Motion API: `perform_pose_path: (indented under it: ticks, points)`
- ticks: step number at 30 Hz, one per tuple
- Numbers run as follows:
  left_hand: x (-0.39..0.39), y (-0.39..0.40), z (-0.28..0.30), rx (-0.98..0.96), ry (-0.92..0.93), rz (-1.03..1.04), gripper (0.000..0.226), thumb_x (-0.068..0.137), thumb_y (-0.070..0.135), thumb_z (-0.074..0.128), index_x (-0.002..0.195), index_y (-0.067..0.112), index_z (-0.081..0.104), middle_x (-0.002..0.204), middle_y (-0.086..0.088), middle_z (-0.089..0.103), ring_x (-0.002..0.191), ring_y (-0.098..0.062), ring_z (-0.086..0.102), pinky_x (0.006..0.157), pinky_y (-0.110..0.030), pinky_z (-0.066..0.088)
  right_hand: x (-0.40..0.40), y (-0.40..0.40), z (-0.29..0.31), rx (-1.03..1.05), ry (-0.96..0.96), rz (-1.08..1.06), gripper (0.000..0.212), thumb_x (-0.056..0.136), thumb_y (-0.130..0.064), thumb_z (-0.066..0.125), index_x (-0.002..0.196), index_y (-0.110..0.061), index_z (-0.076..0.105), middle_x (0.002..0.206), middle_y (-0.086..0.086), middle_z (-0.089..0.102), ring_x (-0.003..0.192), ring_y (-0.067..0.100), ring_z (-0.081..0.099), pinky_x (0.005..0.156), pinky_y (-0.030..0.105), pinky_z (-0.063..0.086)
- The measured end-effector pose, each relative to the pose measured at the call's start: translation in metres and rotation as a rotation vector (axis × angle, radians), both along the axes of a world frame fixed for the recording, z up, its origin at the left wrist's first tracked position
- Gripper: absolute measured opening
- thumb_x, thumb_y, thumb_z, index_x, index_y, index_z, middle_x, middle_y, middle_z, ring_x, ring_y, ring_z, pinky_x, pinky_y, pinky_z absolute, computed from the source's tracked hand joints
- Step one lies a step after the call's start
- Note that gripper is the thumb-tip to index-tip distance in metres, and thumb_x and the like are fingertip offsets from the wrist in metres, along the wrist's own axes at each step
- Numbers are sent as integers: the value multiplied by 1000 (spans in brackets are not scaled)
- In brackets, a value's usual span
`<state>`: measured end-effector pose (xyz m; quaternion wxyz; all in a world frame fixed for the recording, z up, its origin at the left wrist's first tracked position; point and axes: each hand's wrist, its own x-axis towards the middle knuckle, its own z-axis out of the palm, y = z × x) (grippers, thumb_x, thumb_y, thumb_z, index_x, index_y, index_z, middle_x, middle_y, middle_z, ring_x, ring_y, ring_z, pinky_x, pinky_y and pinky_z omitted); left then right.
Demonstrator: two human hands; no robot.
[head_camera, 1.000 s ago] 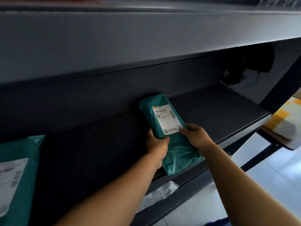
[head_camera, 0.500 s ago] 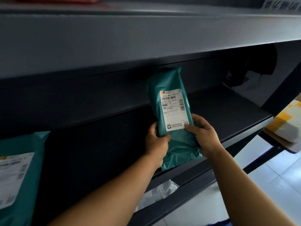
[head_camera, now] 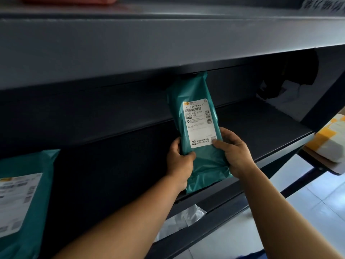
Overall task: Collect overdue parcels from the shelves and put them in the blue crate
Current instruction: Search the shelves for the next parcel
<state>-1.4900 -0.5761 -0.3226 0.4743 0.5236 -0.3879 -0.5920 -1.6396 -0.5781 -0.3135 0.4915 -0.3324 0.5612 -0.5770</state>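
A teal plastic parcel [head_camera: 188, 90] with a white shipping label stands nearly upright above the dark shelf board [head_camera: 261, 124]. Its top edge reaches the underside of the shelf above. My left hand [head_camera: 180, 161] grips its lower left edge, thumb on the front. My right hand [head_camera: 233, 152] grips the lower right edge, thumb pressing the label's bottom corner. A sliver of blue at the bottom right edge [head_camera: 250, 256] may be the crate; too little shows to tell.
A second teal parcel [head_camera: 24, 193] with a label leans at the far left. A white bag [head_camera: 184, 219] lies on the shelf below. A white and yellow parcel [head_camera: 330, 139] sits on a ledge at right. Dark cloth [head_camera: 291, 77] hangs at the shelf's back right.
Both hands have tipped the teal parcel up from lying on the shelf to nearly upright and raised it, so the label now faces me.
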Motion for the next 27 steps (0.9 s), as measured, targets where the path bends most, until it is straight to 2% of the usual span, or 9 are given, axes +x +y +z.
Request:
perform_pose_path:
  ticks: [2, 5, 9, 12, 16, 20, 22, 24, 27]
  points:
    - [-1, 0, 0, 16, -28, -14, 55, 86, -1, 59, 131, 29, 48, 113, 3, 66, 98, -13, 65, 84, -34, 56, -1, -2, -1, 31, 74, -13, 29, 87, -7, 68, 113, -21, 69, 101, 2, 75, 89, 21, 73, 76, 36, 60]
    - [-4, -2, -2, 84, -112, -53, 46, 90, 8, 59, 131, 25, 49, 115, -1, 65, 100, -18, 65, 85, -38, 56, 1, -7, -4, 95, 227, -31, 19, 93, -11, 63, 107, -22, 69, 93, 0, 74, 83, 18, 72, 69, 30, 60]
    - [-1, -4, -3, 163, -196, -101, 39, 92, 17, 58, 129, 21, 49, 121, -4, 63, 106, -22, 63, 92, -42, 54, 5, -13, -13, 157, 439, 2, 21, 94, -17, 60, 113, -20, 69, 96, -3, 71, 86, 18, 69, 77, 35, 59]
    - [4, -5, -2, 163, -250, -141, 47, 92, 27, 59, 136, 20, 44, 126, -4, 60, 110, -22, 61, 95, -42, 52, 11, -16, -13, 185, 542, 5, 31, 93, -25, 60, 123, -20, 66, 111, 1, 69, 98, 19, 66, 88, 39, 56]
    - [11, -3, 0, 126, -285, -141, 57, 91, 36, 59, 141, 22, 38, 132, -3, 57, 114, -22, 58, 96, -41, 51, 22, -12, -1, 175, 627, -2, 44, 96, -32, 56, 138, -19, 54, 129, 3, 62, 113, 22, 60, 86, 29, 49]
    - [22, 4, 8, 54, -296, -80, 70, 88, 45, 57, 148, 24, 28, 146, -3, 43, 124, -22, 53, 100, -41, 49, 37, -3, 11, 119, 655, -5, 56, 97, -41, 52, 146, -19, 42, 140, 5, 55, 124, 23, 54, 90, 28, 45]
    - [29, 12, 19, 10, -263, -59, 70, 94, 39, 54, 152, 22, 19, 152, -2, 35, 131, -19, 45, 102, -30, 42, 50, 2, 20, 93, 619, -18, 58, 97, -46, 50, 148, -20, 39, 140, 4, 54, 123, 22, 55, 95, 32, 47]
    - [38, 19, 28, -33, -249, -41, 65, 97, 33, 51, 152, 17, 19, 153, -2, 34, 134, -15, 40, 95, -21, 35, 67, 9, 29, 57, 550, -38, 57, 98, -44, 48, 148, -20, 39, 138, 2, 55, 120, 19, 55, 98, 33, 46]
    - [57, 35, 39, -90, -214, 12, 61, 98, 32, 49, 151, 15, 23, 153, -5, 36, 137, -15, 39, 98, -20, 33, 98, 26, 40, 31, 439, -49, 49, 101, -41, 44, 145, -19, 42, 137, 2, 56, 123, 19, 53, 106, 37, 42]
